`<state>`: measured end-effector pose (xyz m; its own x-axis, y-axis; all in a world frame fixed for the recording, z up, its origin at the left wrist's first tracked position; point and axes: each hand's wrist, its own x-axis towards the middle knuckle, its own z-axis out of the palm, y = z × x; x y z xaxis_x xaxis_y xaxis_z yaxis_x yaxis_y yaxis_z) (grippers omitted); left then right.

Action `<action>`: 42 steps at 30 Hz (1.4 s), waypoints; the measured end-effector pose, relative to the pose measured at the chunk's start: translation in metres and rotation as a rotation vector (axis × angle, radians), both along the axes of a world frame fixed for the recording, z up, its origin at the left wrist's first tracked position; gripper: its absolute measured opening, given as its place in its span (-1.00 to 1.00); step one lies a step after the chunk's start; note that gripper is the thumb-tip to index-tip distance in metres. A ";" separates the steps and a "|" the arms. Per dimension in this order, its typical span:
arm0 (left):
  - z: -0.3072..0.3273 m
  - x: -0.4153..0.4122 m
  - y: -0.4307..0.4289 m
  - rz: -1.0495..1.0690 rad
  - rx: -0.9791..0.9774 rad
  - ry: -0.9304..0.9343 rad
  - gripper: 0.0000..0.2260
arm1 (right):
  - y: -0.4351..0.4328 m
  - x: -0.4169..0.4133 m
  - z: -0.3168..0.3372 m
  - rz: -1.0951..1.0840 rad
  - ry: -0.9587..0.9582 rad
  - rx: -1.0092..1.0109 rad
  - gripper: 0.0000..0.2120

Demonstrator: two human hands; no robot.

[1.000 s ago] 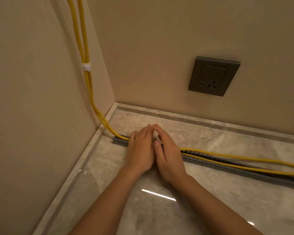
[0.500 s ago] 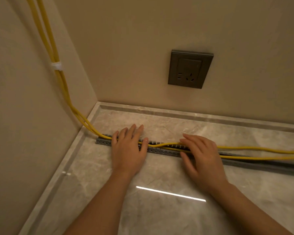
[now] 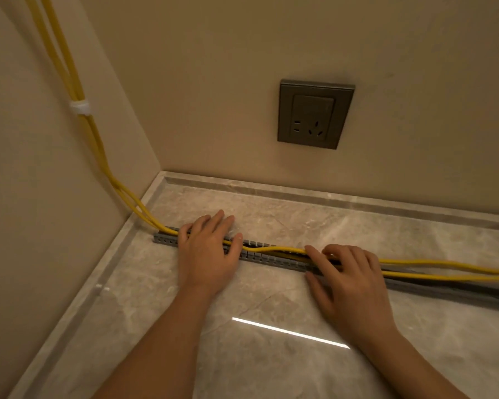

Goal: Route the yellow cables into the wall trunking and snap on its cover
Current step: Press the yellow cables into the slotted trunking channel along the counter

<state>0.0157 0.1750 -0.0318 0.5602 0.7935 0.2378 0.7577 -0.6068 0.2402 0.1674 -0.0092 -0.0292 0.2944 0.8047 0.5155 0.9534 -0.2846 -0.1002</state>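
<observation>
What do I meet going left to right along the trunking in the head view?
White cable tie on the wall, trunking left end, left hand, yellow cables humped between the hands, right hand, the cables running loose to the right edge.

The trunking [image 3: 271,259] lies on the desk [image 3: 271,370], before the wall socket [image 3: 316,118]. The cables [image 3: 277,248] descend the left wall (through a cable tie [image 3: 79,108]) and run along the trunking under the left hand [image 3: 208,254], then the right hand [image 3: 349,280].
</observation>
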 end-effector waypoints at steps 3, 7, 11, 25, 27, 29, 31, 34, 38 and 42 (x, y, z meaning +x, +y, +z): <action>-0.001 0.000 0.001 0.014 -0.006 -0.008 -0.52 | 0.000 0.000 -0.003 0.036 -0.025 0.020 -0.69; 0.000 0.001 0.000 0.019 -0.006 -0.018 -0.51 | -0.001 -0.001 -0.004 0.065 -0.042 0.010 -0.69; 0.000 0.002 0.000 0.019 0.002 -0.016 -0.50 | -0.003 -0.004 -0.003 0.069 -0.012 0.032 -0.71; 0.003 0.001 -0.003 -0.101 0.103 0.020 -0.52 | -0.012 -0.008 0.003 -0.021 0.245 0.118 -0.71; 0.008 0.003 -0.011 -0.221 0.186 0.030 -0.55 | -0.015 -0.009 0.005 -0.014 0.340 0.103 -0.68; 0.012 0.010 -0.023 -0.385 0.219 0.067 -0.56 | -0.017 -0.013 0.006 0.029 0.385 0.047 -0.67; 0.014 0.026 -0.043 -0.464 0.135 0.063 -0.56 | -0.021 -0.016 0.009 0.073 0.407 -0.010 -0.65; 0.013 0.062 -0.076 -0.408 -0.038 -0.092 -0.57 | -0.028 -0.017 0.014 0.063 0.501 -0.011 -0.63; 0.013 0.096 -0.125 -0.361 -0.216 -0.293 -0.58 | -0.051 -0.009 0.019 0.012 0.498 0.056 -0.65; -0.002 0.107 -0.148 -0.253 -0.123 -0.153 -0.57 | -0.085 0.017 0.022 -0.046 0.340 0.083 -0.71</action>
<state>0.1228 0.0269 -0.0336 0.7087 0.6613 0.2457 0.5356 -0.7311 0.4227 0.1848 -0.0937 -0.0077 0.4953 0.7460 0.4451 0.8480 -0.3041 -0.4341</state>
